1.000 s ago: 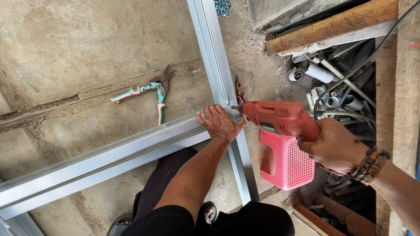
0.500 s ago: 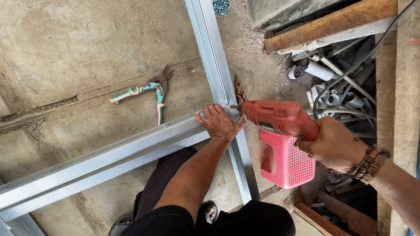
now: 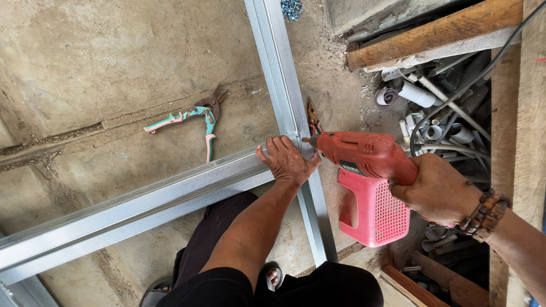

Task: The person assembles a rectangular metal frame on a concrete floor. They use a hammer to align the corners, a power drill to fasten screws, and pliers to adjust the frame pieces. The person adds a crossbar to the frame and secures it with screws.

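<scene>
Left hand (image 3: pixel 289 162): lying flat, fingers released, pressing the ribbed galvanised steel channel (image 3: pixel 142 207) at centre frame.
Right hand (image 3: pixel 438 190): fingers grasping the red plastic electric drill (image 3: pixel 364 156).
Upper left: teal-handled tin snips (image 3: pixel 196 116) lying on the rough concrete floor (image 3: pixel 85 68).

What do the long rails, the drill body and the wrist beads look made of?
Rails: thin galvanised-looking steel, going by the dull silver sheen and folded edges. Drill: moulded red plastic, with a perforated pink handle part, matte. Wrist beads: probably wood, brown and grainy, though I cannot be sure.
</scene>
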